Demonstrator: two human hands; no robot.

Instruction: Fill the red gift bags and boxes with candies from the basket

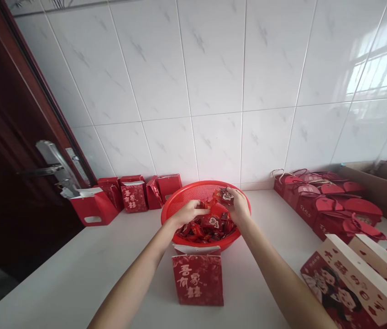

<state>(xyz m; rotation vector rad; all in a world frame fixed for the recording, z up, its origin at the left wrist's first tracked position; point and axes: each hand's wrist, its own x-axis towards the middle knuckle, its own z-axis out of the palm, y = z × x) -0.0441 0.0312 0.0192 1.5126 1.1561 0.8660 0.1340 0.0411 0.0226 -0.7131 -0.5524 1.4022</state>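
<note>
A red plastic basket [243, 228] stands on the white table against the tiled wall, with several red-wrapped candies [196, 230] in it. Over its right side my right hand [239, 205] pinches a red-wrapped candy [227, 196] with white lettering. My left hand [189, 214] reaches over the left side of the basket, thumb and fingers closed on a small red-wrapped candy [207, 205], partly hidden. In front of the basket a red paper gift box [198, 278] with white characters stands upright, its top flaps open.
At the left, several red boxes [134, 196] stand by the wall, near a dark door with a metal handle [48, 170]. Along the right lie red gift boxes with cord handles [316, 201], printed cartons [358, 283] and a brown cardboard box [361, 176].
</note>
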